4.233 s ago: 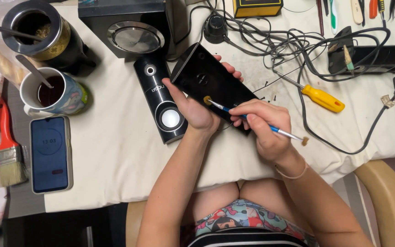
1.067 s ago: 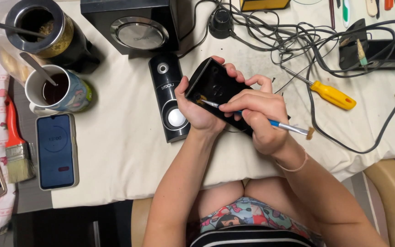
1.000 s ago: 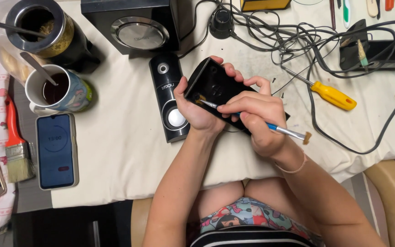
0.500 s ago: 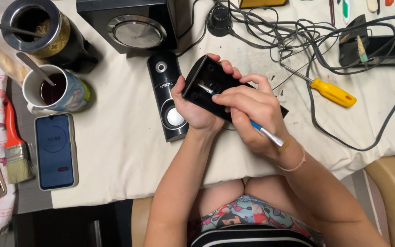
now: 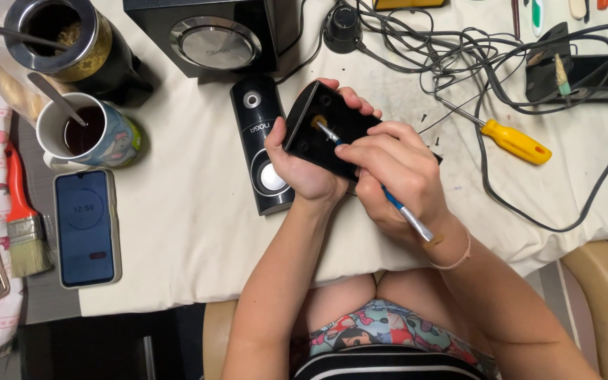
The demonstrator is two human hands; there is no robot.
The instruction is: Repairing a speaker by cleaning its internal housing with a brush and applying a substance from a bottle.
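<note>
My left hand grips a small black speaker box, tilted so its underside faces me. My right hand holds a thin blue-handled brush like a pen. The brush tip rests on a yellowish spot on the box's underside. A second slim black speaker lies flat on the white cloth just left of my left hand.
A larger black speaker stands at the back. A mug with a spoon, a metal jar, a phone and a paintbrush lie left. Tangled cables and a yellow-handled screwdriver lie right.
My left hand has turned the black box up on end so that its underside shows. My right hand has shifted the brush from lying flat across the box to pointing its tip at the underside.
</note>
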